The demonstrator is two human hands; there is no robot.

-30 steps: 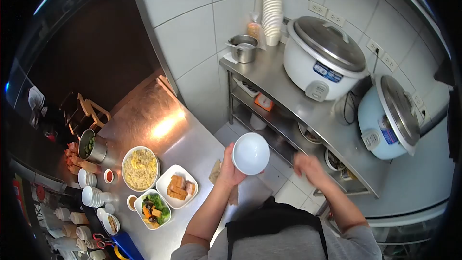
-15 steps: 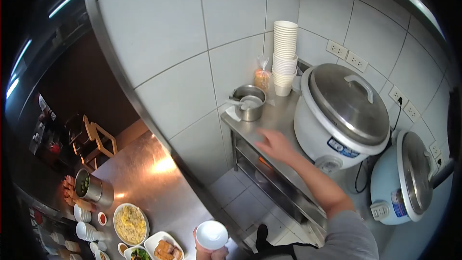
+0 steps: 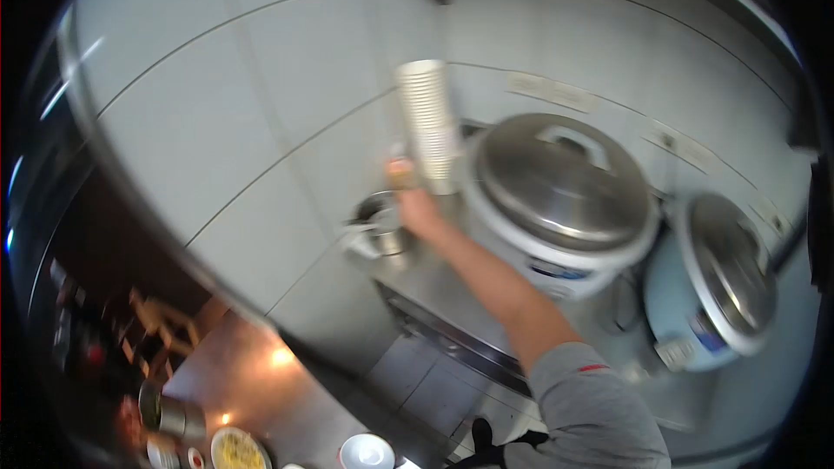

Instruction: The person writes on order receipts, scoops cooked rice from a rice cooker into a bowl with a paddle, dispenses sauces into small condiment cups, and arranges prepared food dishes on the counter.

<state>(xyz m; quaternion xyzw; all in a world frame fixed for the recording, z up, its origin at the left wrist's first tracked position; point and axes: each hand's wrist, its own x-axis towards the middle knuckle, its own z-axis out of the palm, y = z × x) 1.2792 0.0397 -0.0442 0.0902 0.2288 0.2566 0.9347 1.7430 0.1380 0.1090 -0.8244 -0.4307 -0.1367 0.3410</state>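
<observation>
While leaning across the side tabletop (image 3: pixel 452 288), has the bare right hand (image 3: pixel 419 210) at the right side of the metal pot (image 3: pixel 393 241), just below the small bag (image 3: pixel 400 172). Cannot tell, for the blur, whether open or closed, nor whether touching either. Has the tall stack of paper cups (image 3: pixel 426 113) just beyond, upright between the bag and the large white rice cooker (image 3: pixel 565 195), and the light-blue rice cooker (image 3: pixel 691 295) farther right, both with metal lids on. Shows the white bowl (image 3: pixel 366 452) at the bottom edge, cut off, mouth up, by the side of the front tabletop (image 3: pixel 291 408). Cannot tell whether resting or held, nor how the left hand is posed, being out of view. Has the yellow-topped dish (image 3: pixel 239 452) farther left, near the metal tin (image 3: pixel 178 419).
</observation>
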